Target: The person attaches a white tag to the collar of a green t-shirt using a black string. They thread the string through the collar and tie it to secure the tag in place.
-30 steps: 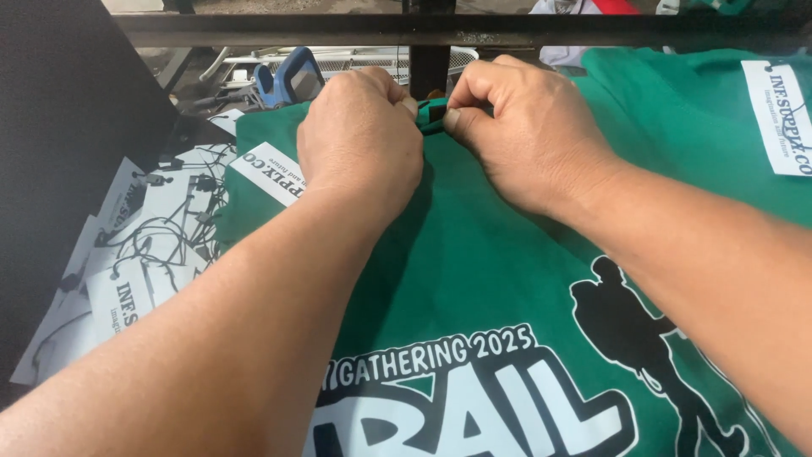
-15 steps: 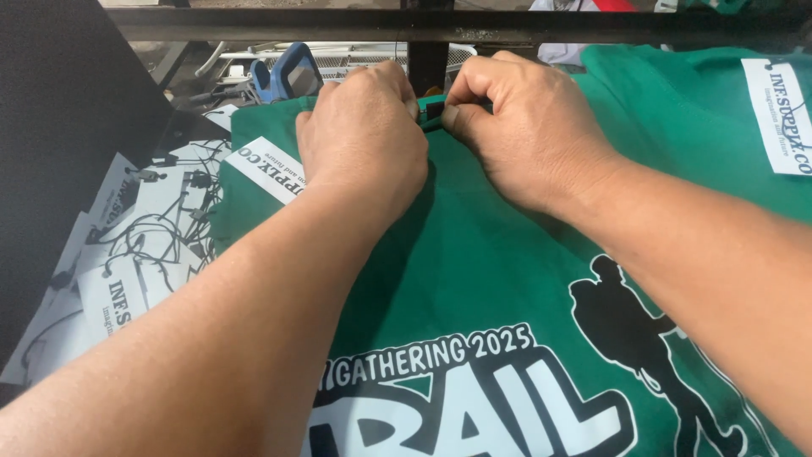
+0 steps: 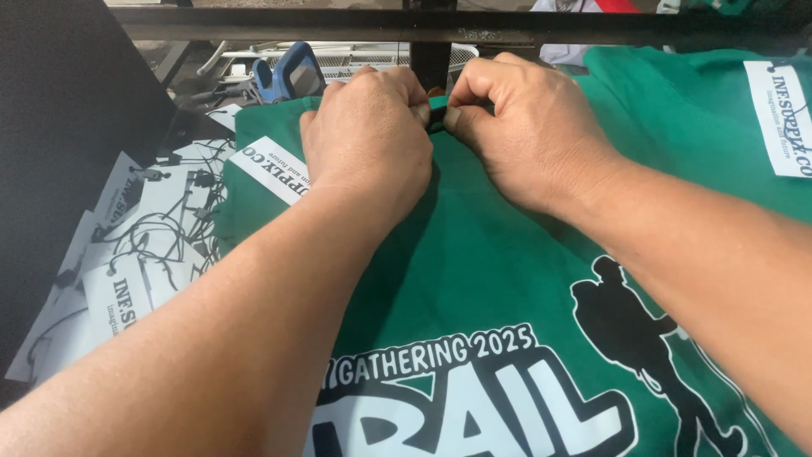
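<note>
We've got both hands at the far edge of a green shirt (image 3: 474, 254), which lies flat across the middle and right of the scene. Left hand (image 3: 368, 148) and right hand (image 3: 529, 135) are knuckle to knuckle, both pinched shut on the shirt's collar (image 3: 435, 114), fingers curled in so the collar itself is mostly hidden. Near us, the shirt shows a white and black print w/ a dark hiker figure (image 3: 643, 338). A white paper tag (image 3: 272, 167) rests on the shirt's left edge; another white tag (image 3: 782, 114) sits far right. Left of the shirt, a pile of tags w/ black strings (image 3: 135, 245). A blue tool (image 3: 283, 72) lies far left, behind a dark metal bar (image 3: 406, 24) crossing the far side.
</note>
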